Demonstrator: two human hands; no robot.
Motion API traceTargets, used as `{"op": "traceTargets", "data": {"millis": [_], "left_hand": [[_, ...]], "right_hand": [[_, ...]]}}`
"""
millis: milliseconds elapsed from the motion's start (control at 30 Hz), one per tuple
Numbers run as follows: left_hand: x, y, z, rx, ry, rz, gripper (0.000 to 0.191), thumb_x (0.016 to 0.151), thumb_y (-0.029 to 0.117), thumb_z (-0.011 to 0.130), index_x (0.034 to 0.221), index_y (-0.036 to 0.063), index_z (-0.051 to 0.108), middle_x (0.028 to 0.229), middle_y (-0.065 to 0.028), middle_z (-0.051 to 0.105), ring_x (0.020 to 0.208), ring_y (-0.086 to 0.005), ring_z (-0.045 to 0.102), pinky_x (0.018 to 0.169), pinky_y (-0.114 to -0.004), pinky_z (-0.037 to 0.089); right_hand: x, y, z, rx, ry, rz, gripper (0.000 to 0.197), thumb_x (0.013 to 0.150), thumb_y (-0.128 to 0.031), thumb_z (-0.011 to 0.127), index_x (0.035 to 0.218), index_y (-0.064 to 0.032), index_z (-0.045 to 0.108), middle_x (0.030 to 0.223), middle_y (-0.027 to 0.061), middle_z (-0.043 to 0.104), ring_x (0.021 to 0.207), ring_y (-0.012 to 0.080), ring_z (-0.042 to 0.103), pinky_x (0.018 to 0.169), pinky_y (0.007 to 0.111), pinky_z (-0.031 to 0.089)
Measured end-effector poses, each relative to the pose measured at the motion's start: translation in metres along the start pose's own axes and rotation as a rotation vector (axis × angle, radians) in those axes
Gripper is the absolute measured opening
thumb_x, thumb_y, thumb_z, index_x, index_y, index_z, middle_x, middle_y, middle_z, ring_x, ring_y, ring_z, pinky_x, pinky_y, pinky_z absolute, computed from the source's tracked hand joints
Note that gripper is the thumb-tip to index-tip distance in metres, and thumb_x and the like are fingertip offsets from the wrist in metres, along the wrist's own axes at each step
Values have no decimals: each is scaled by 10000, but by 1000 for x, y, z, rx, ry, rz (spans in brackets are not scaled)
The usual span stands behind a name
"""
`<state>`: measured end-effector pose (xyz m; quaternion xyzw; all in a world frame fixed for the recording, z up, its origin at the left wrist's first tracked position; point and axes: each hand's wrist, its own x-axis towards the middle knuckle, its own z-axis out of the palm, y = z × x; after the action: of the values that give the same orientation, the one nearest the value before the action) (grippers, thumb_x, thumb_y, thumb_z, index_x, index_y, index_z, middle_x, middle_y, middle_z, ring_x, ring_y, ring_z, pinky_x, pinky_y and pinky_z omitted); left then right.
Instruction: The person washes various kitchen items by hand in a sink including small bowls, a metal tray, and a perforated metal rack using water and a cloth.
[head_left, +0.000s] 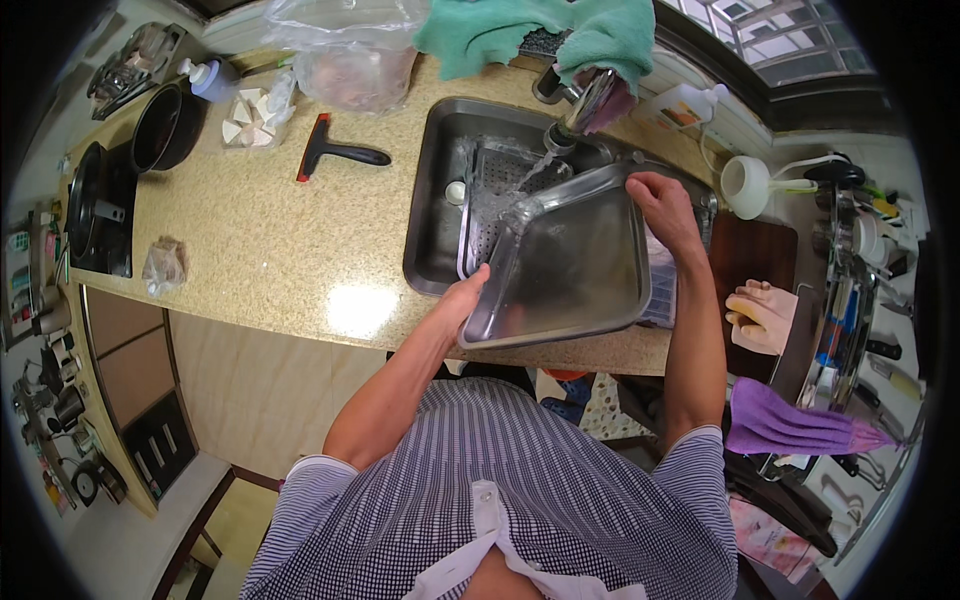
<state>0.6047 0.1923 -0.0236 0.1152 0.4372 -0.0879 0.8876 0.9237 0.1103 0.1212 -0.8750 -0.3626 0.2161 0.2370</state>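
Observation:
A rectangular stainless-steel tray (574, 270) is held tilted over the sink by both hands. My left hand (466, 300) grips its near left edge, and my right hand (664, 206) holds its upper right corner. Water runs from the chrome faucet (589, 109) onto the tray's far left corner. Beneath it, a perforated metal tray (517, 169) lies in the stainless-steel sink (431, 217), partly covered by the held tray. A small white round object (454, 193) rests on the sink floor. The fingers under the held tray are hidden.
On the counter lie a black-handled squeegee (330, 150), a container of white wedges (251, 124), a plastic bag (352, 75) and a small bag (165, 265). A black pot (169, 131) stands left. Rubber gloves (761, 315) and a purple towel (795, 420) are at right.

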Motion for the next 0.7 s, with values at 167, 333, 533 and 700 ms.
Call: {"op": "traceTargets", "data": {"millis": [167, 333, 533, 700], "left_hand": [[9, -4, -14, -46, -101, -71, 478, 1073, 356, 397, 1337, -16, 540, 1170, -184, 675, 960, -232, 705, 822, -386, 593], [-30, 17, 5, -20, -65, -47, 453, 1067, 345, 424, 1279, -26, 576, 1116, -169, 690, 917, -227, 708, 792, -366, 596], [-42, 47, -3, 282, 144, 160, 481, 1059, 373, 445, 1193, -55, 621, 1033, -148, 699, 833, -211, 694, 756, -329, 573], [-42, 43, -12, 524, 325, 504, 395, 1007, 288, 556, 1113, -81, 647, 971, -125, 706, 817, -188, 653, 755, -327, 515]], "right_hand": [[8, -39, -6, -135, -20, 9, 376, 908, -344, 616, 903, 22, 702, 754, 196, 659, 694, 287, 641, 697, 398, 488], [-2, -35, -3, -84, 11, -9, 340, 887, -306, 617, 845, 24, 690, 698, 160, 629, 651, 252, 605, 661, 388, 474], [-13, 18, 29, 113, -58, 50, 262, 836, -203, 658, 988, 8, 687, 706, 88, 640, 648, 168, 585, 633, 326, 475], [-15, 49, 73, 8, -85, 120, 379, 826, -203, 679, 1173, -56, 645, 768, 116, 667, 726, 247, 655, 700, 368, 517]]}}
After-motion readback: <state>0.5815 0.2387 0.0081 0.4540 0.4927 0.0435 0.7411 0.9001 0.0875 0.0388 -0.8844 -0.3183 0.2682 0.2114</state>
